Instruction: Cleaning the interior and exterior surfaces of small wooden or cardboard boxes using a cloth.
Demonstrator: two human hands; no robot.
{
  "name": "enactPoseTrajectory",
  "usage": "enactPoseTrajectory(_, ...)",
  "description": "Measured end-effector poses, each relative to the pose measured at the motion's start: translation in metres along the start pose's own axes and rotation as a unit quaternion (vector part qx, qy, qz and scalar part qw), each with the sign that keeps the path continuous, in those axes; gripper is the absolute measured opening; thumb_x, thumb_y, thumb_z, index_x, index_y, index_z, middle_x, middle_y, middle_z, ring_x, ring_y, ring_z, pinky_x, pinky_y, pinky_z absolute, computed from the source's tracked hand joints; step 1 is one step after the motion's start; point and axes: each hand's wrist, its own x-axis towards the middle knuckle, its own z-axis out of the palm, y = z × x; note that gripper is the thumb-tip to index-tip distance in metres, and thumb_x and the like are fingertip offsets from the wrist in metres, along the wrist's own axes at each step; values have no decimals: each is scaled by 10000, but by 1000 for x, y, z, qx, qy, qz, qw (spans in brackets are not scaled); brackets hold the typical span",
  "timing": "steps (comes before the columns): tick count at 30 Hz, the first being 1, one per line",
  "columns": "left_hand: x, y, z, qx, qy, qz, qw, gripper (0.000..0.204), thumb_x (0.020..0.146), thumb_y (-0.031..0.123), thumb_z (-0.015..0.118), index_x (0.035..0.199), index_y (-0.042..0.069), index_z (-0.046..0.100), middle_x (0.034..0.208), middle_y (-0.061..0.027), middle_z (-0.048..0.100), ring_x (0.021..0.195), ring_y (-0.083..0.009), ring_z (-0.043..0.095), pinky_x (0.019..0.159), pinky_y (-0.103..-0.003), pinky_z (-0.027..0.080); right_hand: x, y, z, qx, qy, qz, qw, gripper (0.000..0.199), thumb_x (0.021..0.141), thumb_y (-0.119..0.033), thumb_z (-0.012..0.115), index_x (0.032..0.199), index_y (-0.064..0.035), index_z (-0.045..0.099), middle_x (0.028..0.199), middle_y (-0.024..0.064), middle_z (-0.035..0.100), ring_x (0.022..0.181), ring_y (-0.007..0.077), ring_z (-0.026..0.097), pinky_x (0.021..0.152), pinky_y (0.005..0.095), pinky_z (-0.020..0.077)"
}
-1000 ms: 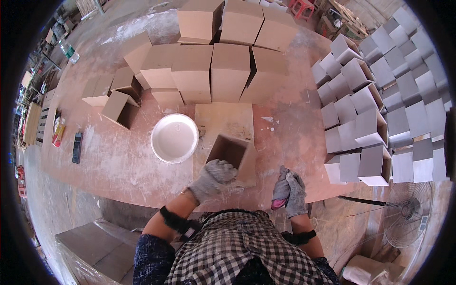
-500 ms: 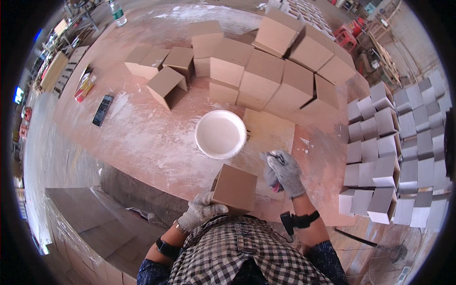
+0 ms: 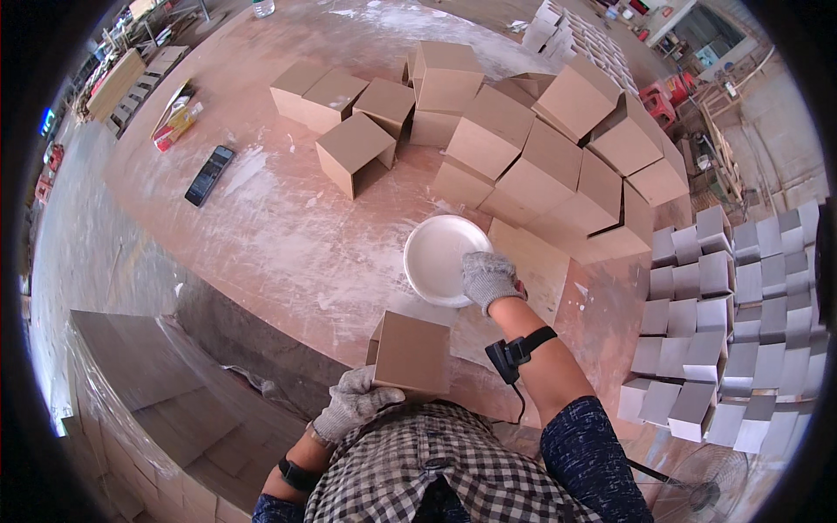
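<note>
My left hand point(image 3: 357, 404), in a grey knit glove, grips the lower left edge of an open-ended brown board box point(image 3: 411, 353) close in front of my checked apron point(image 3: 418, 453). Beyond it on the table stands a round white bowl point(image 3: 436, 257) with whitish contents. My right hand point(image 3: 490, 279), gloved too, reaches over the bowl's right rim with its fingers closed. A bit of pink or red shows beside that hand; what the fingers hold is hidden.
Brown boxes point(image 3: 488, 131) stand grouped across the table's far side. A phone point(image 3: 209, 176) and a red-yellow packet point(image 3: 177, 126) lie at left. Rows of pale boxes point(image 3: 689, 314) are stacked at right. Plastic-wrapped boards point(image 3: 174, 392) stand near left, a fan point(image 3: 702, 492) near right.
My right hand has moved forward and left from beside the box to the bowl's rim. My left hand still holds the box. The view has turned somewhat.
</note>
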Motion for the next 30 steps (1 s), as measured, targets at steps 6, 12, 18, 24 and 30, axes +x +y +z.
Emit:
enactPoseTrajectory(6,-2,-6,0,-58,-1,-21,998,275,812,176,740,1046,44,680,1004,-89,685,946,-202,631,842,-325,484,-12,28,1,81,-5,-51,995,287,831,-303,571,937,-53,665,960,186,652,924,337,640,769,452,513)
enactPoseTrajectory(12,0,-5,8,-81,-2,-49,996,280,823,143,733,1076,42,670,1021,-67,684,959,-160,620,851,-307,484,-37,27,-15,128,-58,12,990,291,878,-326,525,1009,-96,647,1031,164,664,941,351,636,822,456,498)
enactPoseTrajectory(18,3,5,26,-123,-6,-45,991,275,834,110,723,1090,30,663,1044,-40,675,974,-116,596,858,-282,480,-54,37,-26,29,-50,-55,997,279,885,-319,500,981,-116,665,1028,150,666,956,350,637,812,465,504)
enactPoseTrajectory(24,11,2,48,-128,-13,-50,990,258,835,103,722,1077,32,670,1041,-30,673,970,-111,594,860,-276,476,-89,71,-45,183,9,-6,983,254,883,-270,536,988,-75,660,950,147,677,859,299,656,774,421,512)
enactPoseTrajectory(30,48,6,79,-95,-55,-37,993,293,811,117,748,1079,28,671,1030,-34,682,944,-103,595,822,-272,483,-141,98,-31,659,76,-12,748,171,843,-97,668,994,-21,643,845,19,645,777,114,589,717,257,486)
